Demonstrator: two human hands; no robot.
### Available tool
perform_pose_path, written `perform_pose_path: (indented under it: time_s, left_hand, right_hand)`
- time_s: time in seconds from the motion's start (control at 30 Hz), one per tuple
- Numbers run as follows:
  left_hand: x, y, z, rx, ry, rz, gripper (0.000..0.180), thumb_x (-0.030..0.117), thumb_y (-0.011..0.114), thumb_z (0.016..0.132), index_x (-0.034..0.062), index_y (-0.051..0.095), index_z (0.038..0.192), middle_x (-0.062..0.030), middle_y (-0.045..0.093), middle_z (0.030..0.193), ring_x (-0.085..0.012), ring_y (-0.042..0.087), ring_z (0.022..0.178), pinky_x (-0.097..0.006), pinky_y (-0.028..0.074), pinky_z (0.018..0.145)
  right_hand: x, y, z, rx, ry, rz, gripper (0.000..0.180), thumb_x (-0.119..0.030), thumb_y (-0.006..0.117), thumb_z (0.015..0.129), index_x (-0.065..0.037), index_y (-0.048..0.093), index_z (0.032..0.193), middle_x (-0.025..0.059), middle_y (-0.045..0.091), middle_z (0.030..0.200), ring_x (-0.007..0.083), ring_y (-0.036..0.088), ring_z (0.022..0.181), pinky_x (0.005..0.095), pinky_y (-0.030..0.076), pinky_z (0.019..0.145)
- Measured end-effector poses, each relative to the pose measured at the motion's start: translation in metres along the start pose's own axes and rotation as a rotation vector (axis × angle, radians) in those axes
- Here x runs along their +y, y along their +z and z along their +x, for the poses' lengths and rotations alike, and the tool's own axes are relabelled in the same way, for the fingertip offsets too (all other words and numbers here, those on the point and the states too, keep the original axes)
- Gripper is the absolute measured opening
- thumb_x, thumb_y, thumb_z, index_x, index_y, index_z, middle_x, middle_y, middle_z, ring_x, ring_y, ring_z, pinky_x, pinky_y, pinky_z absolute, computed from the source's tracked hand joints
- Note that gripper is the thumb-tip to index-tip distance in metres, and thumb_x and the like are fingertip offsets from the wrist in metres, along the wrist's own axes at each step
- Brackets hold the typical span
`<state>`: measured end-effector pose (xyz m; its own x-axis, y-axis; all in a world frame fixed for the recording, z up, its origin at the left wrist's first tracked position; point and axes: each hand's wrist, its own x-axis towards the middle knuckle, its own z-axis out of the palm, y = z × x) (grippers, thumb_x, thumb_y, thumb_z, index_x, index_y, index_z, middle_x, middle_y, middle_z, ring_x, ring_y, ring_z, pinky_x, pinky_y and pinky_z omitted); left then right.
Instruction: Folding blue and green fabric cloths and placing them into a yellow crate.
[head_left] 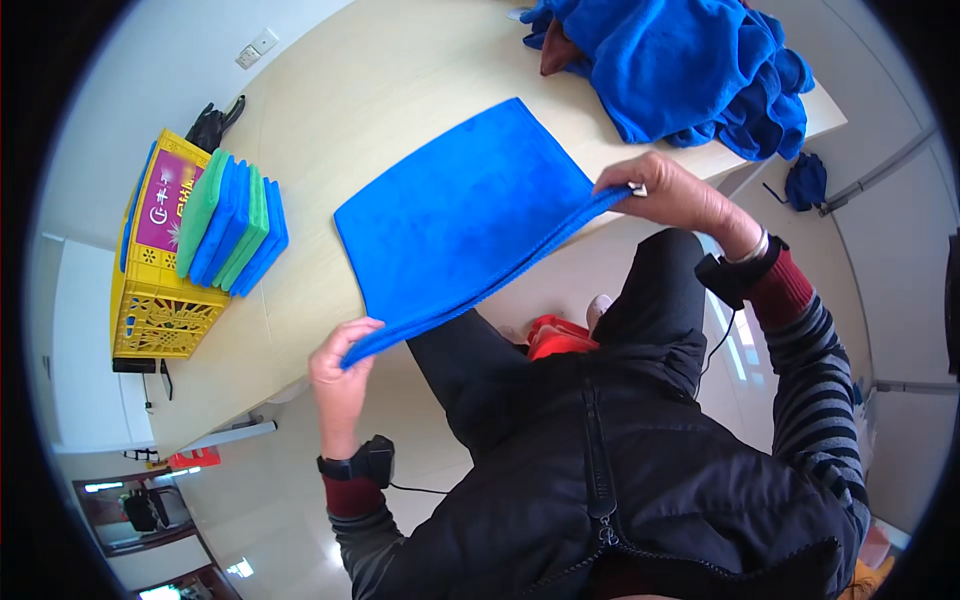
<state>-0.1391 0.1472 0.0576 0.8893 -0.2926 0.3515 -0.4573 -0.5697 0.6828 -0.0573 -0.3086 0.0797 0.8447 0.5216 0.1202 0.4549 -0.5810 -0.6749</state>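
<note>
A blue plush towel [460, 210] lies spread on the table, its near edge lifted and hanging just past the table's front. My left hand [340, 365] pinches the near left corner between thumb and fingers. At the near right corner my right hand [670, 195] grips the same towel, with a small white tag showing by the fingertips. Between the two hands the near edge is drawn out and looks doubled, showing a stitched hem.
A heap of blue towels [690, 70] sits at the far right of the table [330, 130]. On the left stand folded blue and green towels [230, 225] against a yellow crate [165, 315]. A black glove [212, 125] lies behind it. Something red [560, 338] is under the table.
</note>
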Motion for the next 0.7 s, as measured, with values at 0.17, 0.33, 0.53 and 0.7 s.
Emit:
perform_pose_path:
  time_s: [0.17,0.33,0.53,0.7]
  left_hand:
    - [-0.029,-0.024,0.061,0.261,-0.434,-0.359,0.02,0.009,0.071,0.089,-0.0036,0.067,0.105,-0.0031,0.069,0.099,-0.0075,0.06,0.089,-0.025,0.049,0.08]
    - [-0.12,0.016,0.134,0.301,-0.427,-0.619,0.023,0.013,0.069,0.092,-0.0036,0.068,0.108,-0.0053,0.07,0.1,-0.0102,0.062,0.084,-0.027,0.051,0.077]
    - [-0.151,0.027,0.144,0.315,-0.54,-0.383,0.021,0.012,0.068,0.091,-0.0033,0.069,0.105,-0.0052,0.071,0.094,-0.0107,0.063,0.079,-0.028,0.052,0.074]
    - [-0.137,0.023,0.141,0.276,-0.562,-0.249,0.016,0.01,0.068,0.09,-0.0025,0.069,0.099,-0.0048,0.07,0.088,-0.0102,0.061,0.075,-0.028,0.051,0.07]
  right_hand:
    - [-0.006,-0.01,0.093,0.114,0.259,-0.022,0.031,-0.024,0.069,0.094,0.0,0.069,0.114,0.012,0.072,0.104,0.0207,0.069,0.092,0.0317,0.054,0.085]
    - [0.079,0.015,0.173,0.162,0.434,0.107,0.052,-0.039,0.069,0.088,0.001,0.067,0.121,0.0203,0.069,0.114,0.0297,0.069,0.102,0.0365,0.054,0.091]
    - [0.086,0.037,0.19,0.21,0.52,-0.011,0.055,-0.037,0.07,0.083,0.003,0.066,0.121,0.022,0.069,0.114,0.0294,0.068,0.104,0.0341,0.051,0.095]
    - [0.074,0.027,0.181,0.158,0.58,0.042,0.052,-0.036,0.069,0.086,0.003,0.066,0.12,0.0197,0.069,0.112,0.0295,0.068,0.103,0.034,0.052,0.092]
